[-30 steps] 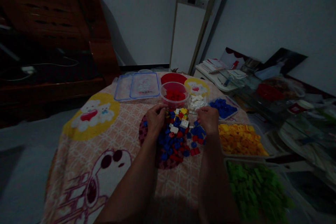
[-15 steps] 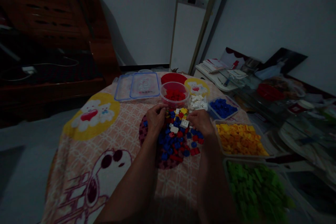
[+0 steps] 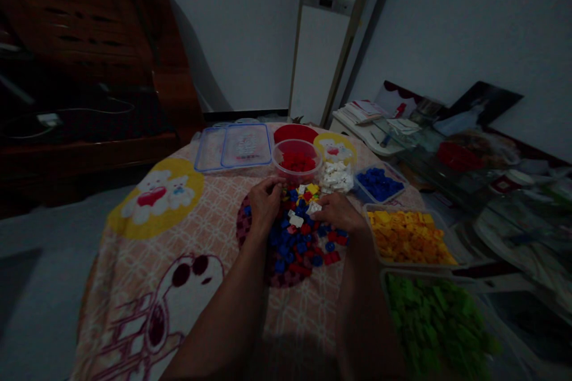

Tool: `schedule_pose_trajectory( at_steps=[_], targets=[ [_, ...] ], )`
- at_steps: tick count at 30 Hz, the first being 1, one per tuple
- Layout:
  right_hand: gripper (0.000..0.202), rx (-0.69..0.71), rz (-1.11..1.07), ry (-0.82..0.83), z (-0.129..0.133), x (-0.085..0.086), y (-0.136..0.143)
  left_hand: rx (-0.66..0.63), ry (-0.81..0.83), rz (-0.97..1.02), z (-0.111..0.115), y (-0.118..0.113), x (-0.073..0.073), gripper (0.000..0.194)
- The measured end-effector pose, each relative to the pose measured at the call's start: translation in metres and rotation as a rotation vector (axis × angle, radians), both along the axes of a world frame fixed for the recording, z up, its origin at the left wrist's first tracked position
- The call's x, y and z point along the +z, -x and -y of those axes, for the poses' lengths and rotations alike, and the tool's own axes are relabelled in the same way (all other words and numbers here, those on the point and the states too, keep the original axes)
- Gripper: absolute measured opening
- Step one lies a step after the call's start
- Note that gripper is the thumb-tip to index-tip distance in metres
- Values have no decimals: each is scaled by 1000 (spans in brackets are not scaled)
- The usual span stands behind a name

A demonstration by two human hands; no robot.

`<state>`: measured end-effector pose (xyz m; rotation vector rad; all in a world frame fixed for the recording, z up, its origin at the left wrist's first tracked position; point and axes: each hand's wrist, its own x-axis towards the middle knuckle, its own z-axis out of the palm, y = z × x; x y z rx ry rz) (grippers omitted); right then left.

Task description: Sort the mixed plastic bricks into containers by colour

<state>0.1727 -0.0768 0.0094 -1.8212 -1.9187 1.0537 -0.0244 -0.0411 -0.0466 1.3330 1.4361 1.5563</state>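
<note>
A mixed pile of toy building bricks [image 3: 290, 244], mostly blue and red, lies on a dark round mat [image 3: 243, 232]. At the pile's upper left is my left hand [image 3: 266, 199], its fingers closed together; whatever is between them is hidden. My right hand [image 3: 337, 209] reaches in from the right, with its fingertips on a white brick [image 3: 314, 208]. Another white brick [image 3: 296, 221] lies flat just below and to the left. Beyond the hands, a clear round tub [image 3: 297, 143] holds red bricks [image 3: 298, 162].
White bricks [image 3: 337, 177] sit behind my right hand. Boxes of blue bricks [image 3: 379, 184], yellow bricks [image 3: 409, 235] and green bricks [image 3: 440, 321] line the right side. Blue-rimmed lids [image 3: 245, 146] lie at the back left, near a red basin [image 3: 295, 132].
My right hand has moved a little left, from the pile's edge onto the white brick. My left hand has stayed in place.
</note>
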Motion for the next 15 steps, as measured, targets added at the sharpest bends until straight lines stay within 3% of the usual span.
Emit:
schedule_pose_trajectory(
  at_steps=[4,8,15],
  targets=[
    [15,-36,-185,37,3,7,-1,-2,5,-4,1,0,2,25],
    [42,-119,-289,22,4,9,-2,-1,14,-4,2,0,2,25],
    [57,-469,-569,-210,-6,-1,-2,-16,5,7,-1,1,-2,25]
  ],
)
